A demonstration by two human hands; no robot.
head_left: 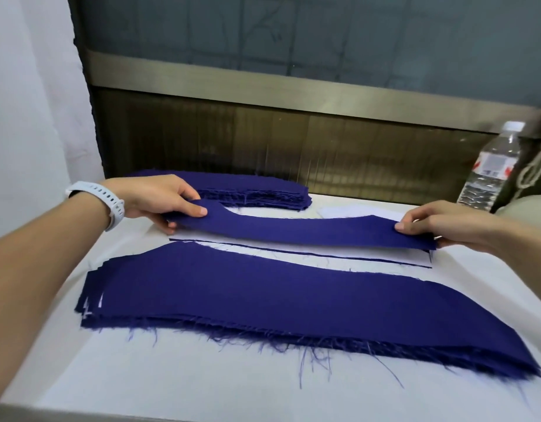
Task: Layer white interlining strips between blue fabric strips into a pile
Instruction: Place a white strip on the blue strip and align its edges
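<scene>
Strip in hand: one blue strip (309,231), curved, lifted just off the table (202,385) and stretched end to end, just beyond the far edge of the big pile (293,300).
Left hand (153,197): grips the strip's left end, thumb (199,211) on top, the other fingers curled underneath; a pale watch band (101,202) sits on the wrist.
Right hand (436,223): pinches the strip's right end with the thumb on top; the fingers under the cloth are mostly hidden.
Long axis: runs left to right, roughly parallel to the big pile's far edge. Each hand holds its own end, and neither is nearer the middle.
White strip (339,254): lies flat between the held strip and the big pile, partly under the held strip. A thin blue line shows along its near edge, so blue cloth seems to lie beneath it.
Key relation: the held strip hangs above the white strip but sits a little further from the big pile. The drop likely needs a small pull towards the big pile, with both ends lowered together so the curves match.
Big pile: blue on top, slivers of white at its left end, frayed threads along its near edge.
Far stack (248,187): more blue strips, beyond the left hand from the big pile.
Loose white pieces (345,212): just beyond the held strip from the big pile.
Bottle (491,169): clear, upright, well beyond the big pile's right end.
</scene>
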